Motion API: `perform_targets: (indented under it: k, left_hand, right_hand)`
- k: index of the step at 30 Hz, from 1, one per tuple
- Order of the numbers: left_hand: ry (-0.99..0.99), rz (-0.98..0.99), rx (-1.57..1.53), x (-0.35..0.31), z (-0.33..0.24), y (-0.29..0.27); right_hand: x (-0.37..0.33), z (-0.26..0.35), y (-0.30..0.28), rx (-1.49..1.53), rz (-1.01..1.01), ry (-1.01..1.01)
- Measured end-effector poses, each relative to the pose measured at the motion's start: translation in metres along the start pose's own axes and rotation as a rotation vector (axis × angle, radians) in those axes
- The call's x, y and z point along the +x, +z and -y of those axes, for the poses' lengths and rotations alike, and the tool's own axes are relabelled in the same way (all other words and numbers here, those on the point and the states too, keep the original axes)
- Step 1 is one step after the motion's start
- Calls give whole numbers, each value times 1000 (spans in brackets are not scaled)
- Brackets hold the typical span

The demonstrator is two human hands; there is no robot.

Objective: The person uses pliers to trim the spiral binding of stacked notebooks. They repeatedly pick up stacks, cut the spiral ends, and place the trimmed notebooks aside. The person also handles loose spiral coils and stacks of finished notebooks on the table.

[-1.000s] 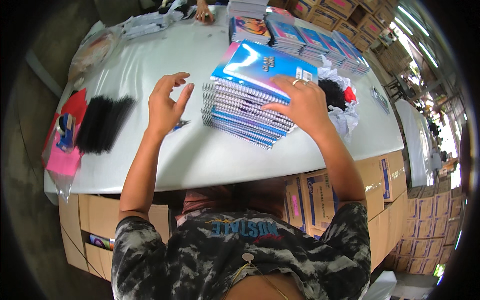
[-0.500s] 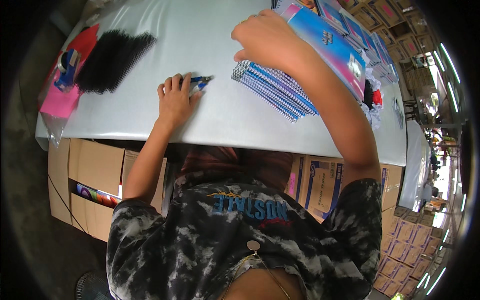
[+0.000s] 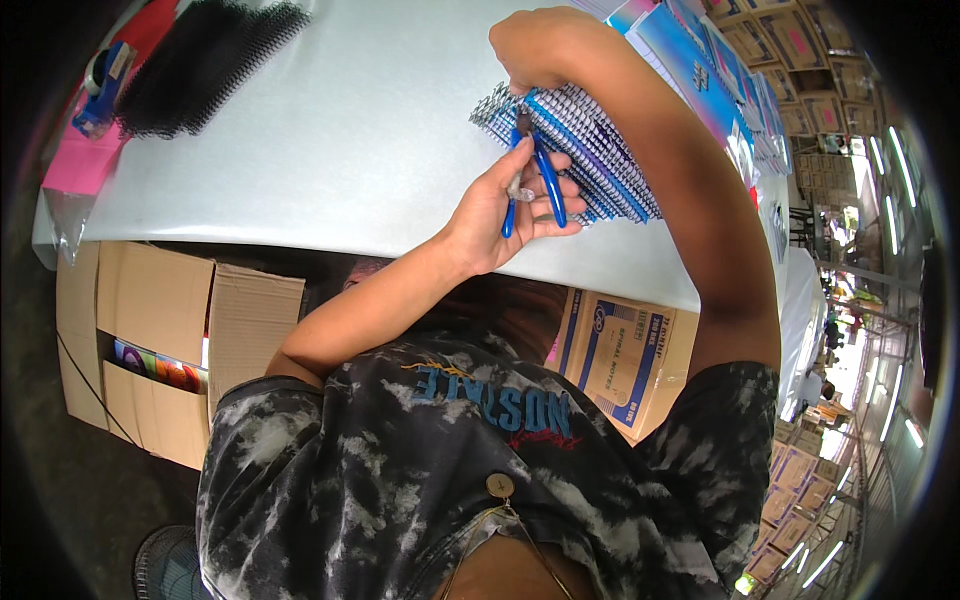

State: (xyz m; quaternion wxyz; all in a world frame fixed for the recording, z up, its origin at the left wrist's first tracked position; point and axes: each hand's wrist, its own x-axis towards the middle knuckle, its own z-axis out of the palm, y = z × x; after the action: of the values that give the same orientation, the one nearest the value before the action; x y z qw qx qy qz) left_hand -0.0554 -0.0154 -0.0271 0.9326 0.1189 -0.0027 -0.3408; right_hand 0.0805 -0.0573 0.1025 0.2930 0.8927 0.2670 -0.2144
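At the left of the table (image 3: 350, 165), a blue tape dispenser (image 3: 103, 98) and black coils (image 3: 205, 70) lie well apart from both hands. Centrally, the left hand (image 3: 488, 215), palm upturned, holds blue-handled pliers (image 3: 549, 180), fingers loosely curled, handles spread. The pliers' long axis points away from the body, head at the left end of the stacked spiral notebooks (image 3: 610, 155); contact with the wire cannot be confirmed. The notebooks' coils slant from far left to near right, so the pliers cross them at an angle. The right hand (image 3: 535, 48) bends over that same end, just beyond the pliers' head; its fingers are largely hidden, their grip undetermined.
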Motion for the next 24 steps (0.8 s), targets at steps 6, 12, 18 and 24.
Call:
perform_targets:
  k: [6,12,18,24]
  left_hand:
    - [-20,-38,175,5,0,5]
    - [-15,-127,420,7,-11,9]
    - [-51,-119,481,-2,-19,3]
    - [-39,-123,526,-1,-18,17]
  right_hand:
    - [0,-4,6,79,-60,-32]
    - [-7,-5,4,121,-74,-41]
    - [-3,-6,-2,154,-26,-64]
    - [-4,-6,-6,151,-3,-71]
